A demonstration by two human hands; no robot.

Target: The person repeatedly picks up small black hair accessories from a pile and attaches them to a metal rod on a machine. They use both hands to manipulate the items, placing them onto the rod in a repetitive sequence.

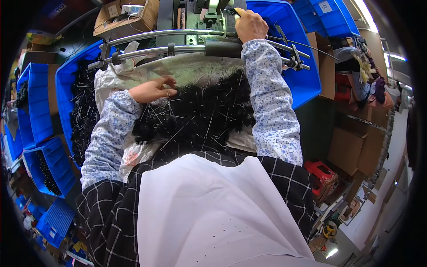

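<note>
Clearly, one blue bin [307,84] is standing at upper right and another blue bin [63,104] at left, probably for easy reach. At top centre, a machine [211,21] is sitting behind metal rails [189,48], which are standing in our way, so our right forearm is arching over them. A pale sheet [195,66] is apparently supporting the brush pile [200,107] at centre. Our left hand [153,90] is hovering at its upper-left edge, fingers parted, visibly gripping nothing; our right hand [251,26] is seemingly pinching a black brush [230,12] beside the machine.
</note>
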